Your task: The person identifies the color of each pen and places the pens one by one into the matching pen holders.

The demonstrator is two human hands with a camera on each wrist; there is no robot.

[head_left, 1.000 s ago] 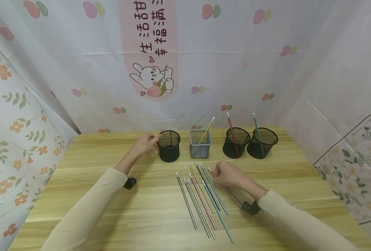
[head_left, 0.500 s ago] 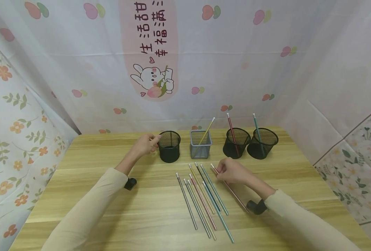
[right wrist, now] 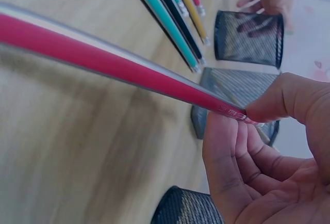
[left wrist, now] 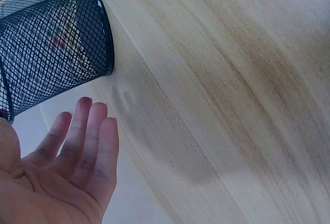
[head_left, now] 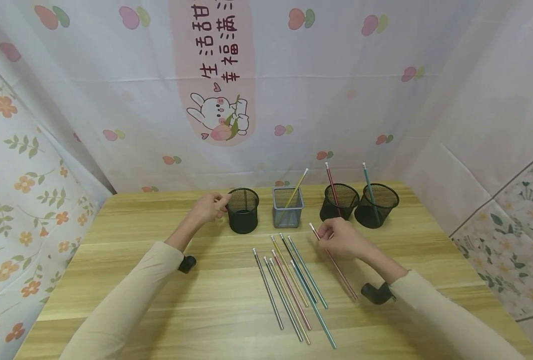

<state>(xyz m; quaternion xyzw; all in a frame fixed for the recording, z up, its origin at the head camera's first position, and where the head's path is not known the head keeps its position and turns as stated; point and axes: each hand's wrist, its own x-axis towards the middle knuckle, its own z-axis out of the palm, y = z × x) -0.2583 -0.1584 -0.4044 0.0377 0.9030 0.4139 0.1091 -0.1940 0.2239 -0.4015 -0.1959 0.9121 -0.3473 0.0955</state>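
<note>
Thumb and fingers of my right hand (head_left: 342,239) pinch a red pencil (right wrist: 129,74) near its eraser end, which points toward the holders. The pencil slants over the table, just right of the other pencils. My left hand (head_left: 206,207) is beside the leftmost round black mesh pencil cup (head_left: 243,221). In the left wrist view, its fingers (left wrist: 85,136) are loosely extended beside the cup, and the thumb is close to the rim; whether it touches, I cannot tell. No pencil shows inside that cup.
Several striped and coloured pencils (head_left: 289,295) lie side by side mid-table. A grey square mesh holder (head_left: 288,216) has a yellow pencil. Two round black cups stand further right, the nearer one (head_left: 329,215) with a red pencil and the far one (head_left: 369,219) with a teal pencil.
My right hand has moved right and toward the holders, taking the red pencil away from the other pencils. The left hand has stayed beside its cup.
</note>
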